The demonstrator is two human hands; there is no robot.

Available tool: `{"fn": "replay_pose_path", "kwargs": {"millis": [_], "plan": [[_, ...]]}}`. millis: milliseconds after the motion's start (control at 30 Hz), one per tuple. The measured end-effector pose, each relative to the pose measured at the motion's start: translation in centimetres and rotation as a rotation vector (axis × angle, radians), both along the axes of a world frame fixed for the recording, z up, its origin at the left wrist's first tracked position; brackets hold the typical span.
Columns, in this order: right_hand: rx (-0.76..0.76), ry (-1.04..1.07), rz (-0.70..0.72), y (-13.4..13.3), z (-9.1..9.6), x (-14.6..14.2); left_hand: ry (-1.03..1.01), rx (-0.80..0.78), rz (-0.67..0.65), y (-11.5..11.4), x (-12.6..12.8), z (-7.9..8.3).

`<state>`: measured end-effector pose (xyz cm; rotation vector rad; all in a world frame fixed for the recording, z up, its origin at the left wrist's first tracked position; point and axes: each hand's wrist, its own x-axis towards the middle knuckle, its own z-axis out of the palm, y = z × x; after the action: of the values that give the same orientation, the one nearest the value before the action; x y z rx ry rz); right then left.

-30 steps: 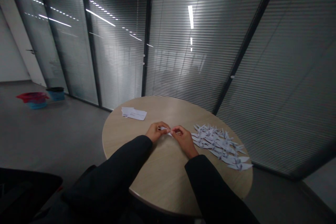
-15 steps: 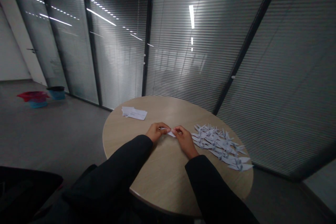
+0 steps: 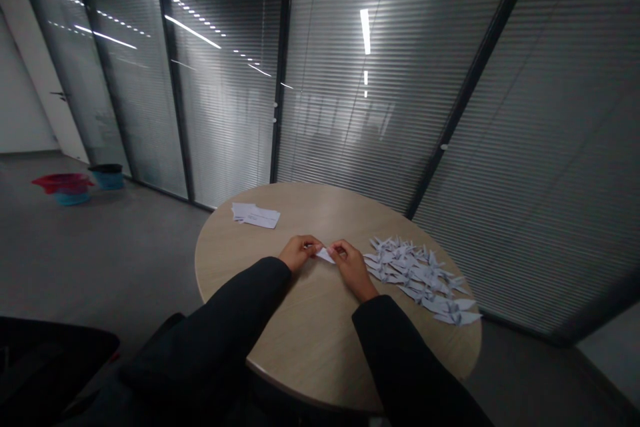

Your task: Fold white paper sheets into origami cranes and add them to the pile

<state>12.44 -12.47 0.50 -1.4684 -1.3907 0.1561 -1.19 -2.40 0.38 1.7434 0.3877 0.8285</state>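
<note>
a: what is different at this moment, between the hands?

b: the white paper triangle (image 3: 326, 255) shows more now. a second ago the fingers covered most of it. it lies just above the round wooden table (image 3: 310, 327), a little right of the table's middle, and its point goes to the right.

a: and the fingers, how do they stand?

b: the left hand (image 3: 299, 253) has its fingers together and clamped on the left end of the paper. the right hand (image 3: 353, 270) pinches the right end the same way. the two hands are very near, but i cannot see if the fingertips touch each other.

a: what is beside the right hand?

b: a wide pile of folded paper cranes (image 3: 417, 278) lies just beside it. farther on the table is a small stack of white paper slips (image 3: 255, 216).

a: are there containers?

b: yes, on the floor, well apart from the table. a blue tub (image 3: 73, 199) has something red (image 3: 63, 181) on top, and a blue bin (image 3: 109, 179) stands near it with a dark top. i cannot tell what is inside them.
</note>
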Motion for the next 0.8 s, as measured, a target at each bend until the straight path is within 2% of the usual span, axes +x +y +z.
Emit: {"fn": "replay_pose_path", "kwargs": {"millis": [200,367,567,800], "plan": [[-0.048,-0.112,-0.001,-0.18,0.01,-0.17,0.067,0.129,0.087,0.17,-0.21,-0.27],[-0.031,-0.155,0.044,-0.21,0.01,-0.14,0.091,0.174,0.079,0.15,-0.21,-0.41],[0.036,-0.175,0.036,-0.27,0.36,-0.20,0.069,0.115,0.028,-0.23,-0.10,-0.15],[0.005,-0.061,0.000,-0.04,0.07,0.03,0.044,0.055,0.034,-0.16,0.01,-0.20]]}}
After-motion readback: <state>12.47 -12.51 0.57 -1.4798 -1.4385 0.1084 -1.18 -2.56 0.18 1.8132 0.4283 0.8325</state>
